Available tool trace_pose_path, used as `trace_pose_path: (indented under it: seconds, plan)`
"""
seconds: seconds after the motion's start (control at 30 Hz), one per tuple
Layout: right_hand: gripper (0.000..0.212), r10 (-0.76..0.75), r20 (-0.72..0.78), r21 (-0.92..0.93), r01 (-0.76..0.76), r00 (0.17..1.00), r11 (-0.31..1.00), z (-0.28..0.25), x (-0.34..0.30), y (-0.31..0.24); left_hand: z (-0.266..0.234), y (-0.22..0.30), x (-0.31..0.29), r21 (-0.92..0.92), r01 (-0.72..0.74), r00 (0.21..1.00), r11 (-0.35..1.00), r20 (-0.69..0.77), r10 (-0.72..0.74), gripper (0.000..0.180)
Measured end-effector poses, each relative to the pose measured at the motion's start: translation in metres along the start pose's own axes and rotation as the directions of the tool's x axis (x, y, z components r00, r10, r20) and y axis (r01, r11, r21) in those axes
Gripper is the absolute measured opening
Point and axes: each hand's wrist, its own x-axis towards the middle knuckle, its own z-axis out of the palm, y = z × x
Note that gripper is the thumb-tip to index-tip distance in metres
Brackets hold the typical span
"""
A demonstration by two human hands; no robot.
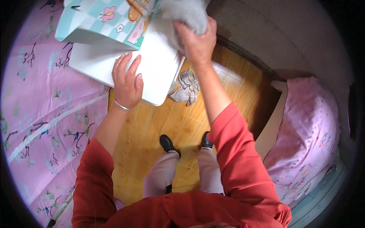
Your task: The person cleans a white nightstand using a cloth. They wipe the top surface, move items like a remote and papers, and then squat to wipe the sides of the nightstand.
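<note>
My right hand (pixel 197 41) is raised over the right edge of a white tabletop (pixel 159 72), its fingers closed around a soft, fuzzy grey bundle (pixel 188 15). Whether this is a cloth or a plush item I cannot make out; its upper part runs out of view. My left hand (pixel 128 81) rests palm down on the front of the white top, fingers stretched out and slightly apart, holding nothing. Just beyond its fingertips stands a teal-and-white checkered box (pixel 102 22) with a pink butterfly and flower pictures. A thin grey cord lies by the box's upper right.
A crumpled greyish cloth (pixel 186 87) lies on the wooden floor (pixel 182 117) beside the white top. Pink floral fabric (pixel 45 98) covers the left side. At the right, a pink draped cover (pixel 308 136) hangs near a brownish surface (pixel 281 34). My black shoes (pixel 167 143) are below.
</note>
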Motion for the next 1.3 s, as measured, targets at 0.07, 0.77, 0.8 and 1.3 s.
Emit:
trace_pose_path:
  seconds: [0.07,0.77,0.8,1.3]
  plan:
    - [0.043,-0.076,-0.110,-0.139,0.060,0.991,0.988,0.004,-0.044,0.023,-0.003,-0.001,-0.002,0.000,-0.009,1.000,1.000,0.006,0.009,0.040]
    - [0.060,0.748,0.010,0.079,-0.746,0.664,0.661,0.012,-0.142,0.323,0.012,0.001,0.000,-0.065,-0.071,0.992,0.995,-0.106,0.064,0.028]
    - [0.057,0.691,0.034,0.141,-0.688,0.723,0.712,0.021,-0.138,0.281,0.008,-0.002,-0.004,-0.048,-0.043,0.995,0.998,-0.093,0.038,0.028]
    - [0.065,0.869,0.316,0.397,-0.885,0.382,0.244,0.044,-0.087,0.275,-0.006,-0.005,-0.016,-0.009,-0.029,0.995,1.000,-0.094,0.028,0.026]
